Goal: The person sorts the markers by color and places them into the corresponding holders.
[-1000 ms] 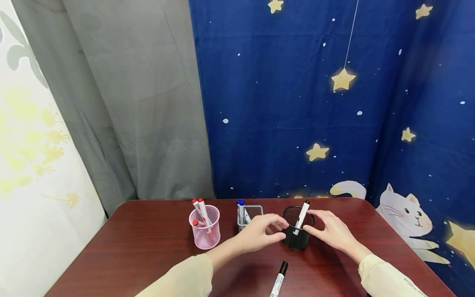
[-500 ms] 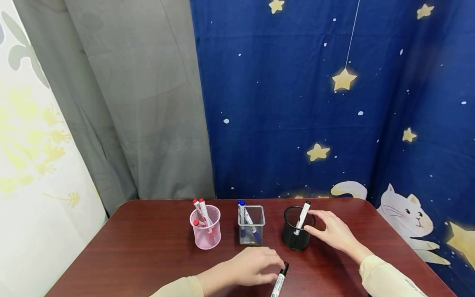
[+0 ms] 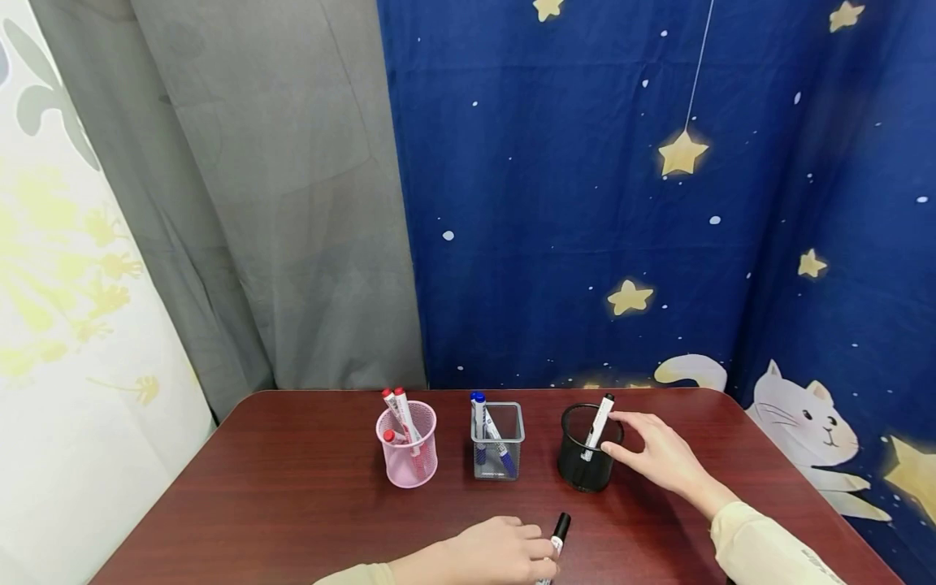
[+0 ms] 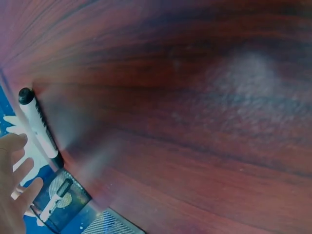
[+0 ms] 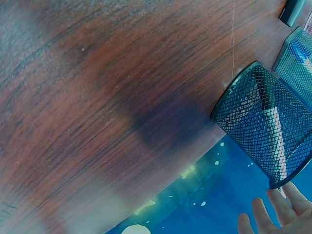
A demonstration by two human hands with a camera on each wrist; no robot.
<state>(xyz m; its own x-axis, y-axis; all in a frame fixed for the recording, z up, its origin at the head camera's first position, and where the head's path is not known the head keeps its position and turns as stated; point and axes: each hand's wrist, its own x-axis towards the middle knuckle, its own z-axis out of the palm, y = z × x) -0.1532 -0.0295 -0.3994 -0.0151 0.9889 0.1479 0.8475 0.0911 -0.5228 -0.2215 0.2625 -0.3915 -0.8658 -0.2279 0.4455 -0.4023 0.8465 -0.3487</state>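
Observation:
A black-capped white marker (image 3: 559, 532) lies on the dark red table (image 3: 292, 504) near the front edge. My left hand (image 3: 539, 551) lies over its lower end with the fingertips touching it. In the left wrist view the marker (image 4: 38, 127) lies flat and the fingers (image 4: 13, 146) beside it are spread, not closed round it. My right hand (image 3: 623, 439) rests with relaxed fingers against the right side of a black mesh cup (image 3: 585, 463). Another black-capped marker (image 3: 600, 418) stands in that cup. The right wrist view shows the black mesh cup (image 5: 263, 126) with fingertips (image 5: 292, 195) at its rim.
A pink mesh cup (image 3: 407, 455) holding red-capped markers stands at the left. A square grey mesh cup (image 3: 497, 443) with blue-capped markers stands in the middle. Curtains hang right behind the table's far edge. The table's right corner (image 3: 724, 398) is rounded.
My left hand has drawn back from the black cup to the marker lying near the front edge and now touches it. The right hand has stayed at the black cup.

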